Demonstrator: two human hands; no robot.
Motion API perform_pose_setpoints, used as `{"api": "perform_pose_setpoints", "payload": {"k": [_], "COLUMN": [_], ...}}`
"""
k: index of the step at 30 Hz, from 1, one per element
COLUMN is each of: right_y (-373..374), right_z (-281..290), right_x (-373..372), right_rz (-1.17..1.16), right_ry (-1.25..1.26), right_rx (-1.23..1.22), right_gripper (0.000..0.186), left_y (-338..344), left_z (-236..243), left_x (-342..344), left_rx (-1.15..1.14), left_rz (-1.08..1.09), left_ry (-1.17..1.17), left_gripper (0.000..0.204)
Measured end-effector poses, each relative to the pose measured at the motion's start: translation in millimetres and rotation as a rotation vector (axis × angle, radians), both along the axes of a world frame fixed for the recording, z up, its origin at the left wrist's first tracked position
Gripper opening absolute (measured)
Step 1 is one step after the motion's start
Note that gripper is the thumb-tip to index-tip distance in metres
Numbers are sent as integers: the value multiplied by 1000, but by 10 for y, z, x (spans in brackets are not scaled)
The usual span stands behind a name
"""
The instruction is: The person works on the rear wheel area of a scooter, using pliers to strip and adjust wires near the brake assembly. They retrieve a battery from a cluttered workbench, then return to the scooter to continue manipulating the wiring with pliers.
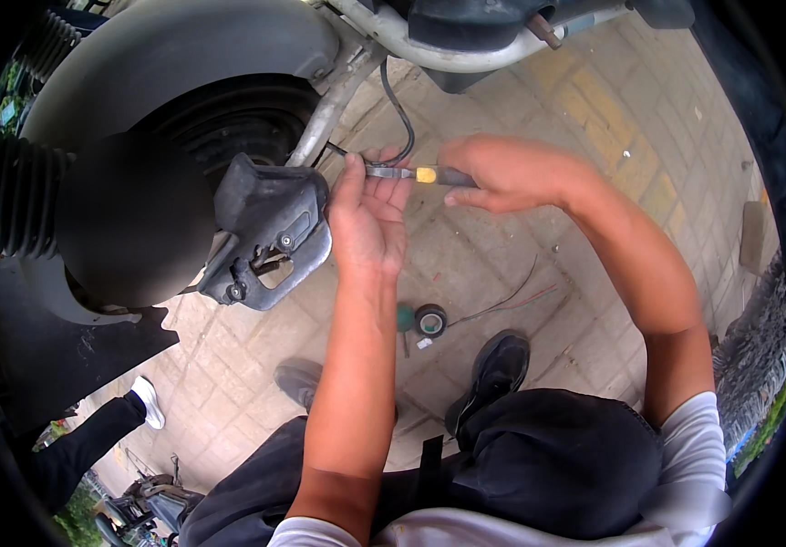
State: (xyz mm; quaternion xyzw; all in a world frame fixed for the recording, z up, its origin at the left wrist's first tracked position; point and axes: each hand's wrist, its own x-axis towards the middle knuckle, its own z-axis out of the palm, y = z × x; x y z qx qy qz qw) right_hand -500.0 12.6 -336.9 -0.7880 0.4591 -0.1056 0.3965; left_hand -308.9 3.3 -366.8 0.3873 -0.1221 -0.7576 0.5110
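Observation:
A black cable [402, 111] hangs from the scooter frame and curves down to my left hand [367, 214]. Palm up, that hand pinches the cable between thumb and fingers. My right hand [502, 170] grips the handles of a pair of pliers [426, 174] with yellow and dark grips. Their metal jaws point left and meet the cable at my left fingertips; whether they bite on it is too small to tell. Just left of my left hand is a dark plastic bracket [270, 232] with bolts, below the scooter's rear wheel [229, 118].
On the paving by my shoes lie a roll of black tape [430, 321], a green round object [405, 317] and loose thin wires [511, 305]. The grey fender [183, 55] and a pale frame tube [475, 53] stand ahead. Another person's white shoe [148, 402] shows at lower left.

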Motion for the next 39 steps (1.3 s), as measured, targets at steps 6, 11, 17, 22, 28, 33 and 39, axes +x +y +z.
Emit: {"api": "perform_pose_setpoints", "payload": {"k": [6,11,17,22,28,33,39], "right_y": [-75,-110,-130,-19,332,662,958], "right_z": [97,136,176,103,1,-118,-223], "right_x": [-47,-68,-50,-43,-156,-199,-30], "right_rz": [32,35,101,167,18,-205,-462], "right_ry": [104,167,237,315,173,55,-173], "right_rx": [-48,-112,-186,-296,-92,84,-42], "right_gripper": [24,23,18,13,22,25,25], "left_y": [-11,-12,-24,-7,40,147,210], "left_z": [-1,-5,-28,11,-21,-97,-91], "left_x": [7,0,20,0,20,19,-48], "left_rx": [12,12,22,21,-47,-160,-171], "left_rz": [-6,-9,-12,-32,-51,-36,26], "left_ry": [32,42,71,-13,7,-146,-38], "left_gripper": [26,25,23,28,26,23,19]}}
